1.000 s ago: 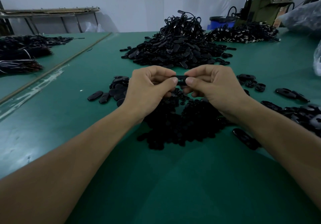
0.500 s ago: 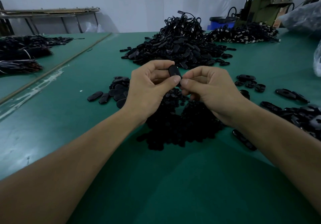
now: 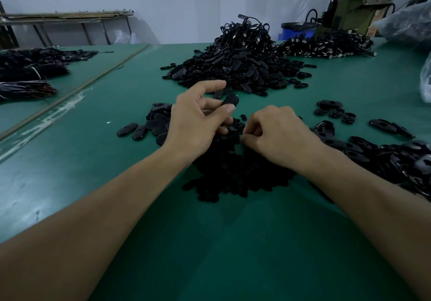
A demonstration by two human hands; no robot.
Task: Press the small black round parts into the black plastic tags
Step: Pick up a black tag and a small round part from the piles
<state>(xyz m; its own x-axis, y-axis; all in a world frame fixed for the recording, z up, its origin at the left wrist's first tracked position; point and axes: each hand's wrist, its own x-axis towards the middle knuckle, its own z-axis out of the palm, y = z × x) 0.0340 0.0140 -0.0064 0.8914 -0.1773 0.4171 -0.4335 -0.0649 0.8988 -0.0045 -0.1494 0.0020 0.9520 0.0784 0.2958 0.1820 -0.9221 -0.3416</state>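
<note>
Left hand (image 3: 198, 118) pinches a black tag (image 3: 231, 101) mid-frame; right hand (image 3: 277, 135) curls over the round parts (image 3: 233, 172), contents unclear. Pick one only, seat it squarely.

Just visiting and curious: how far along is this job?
Early, likely. A few smooth tags lie at left, perhaps done. The left hand pinches one tag; the right hand sits curled on the round parts. Many holed tags wait at right.
</note>
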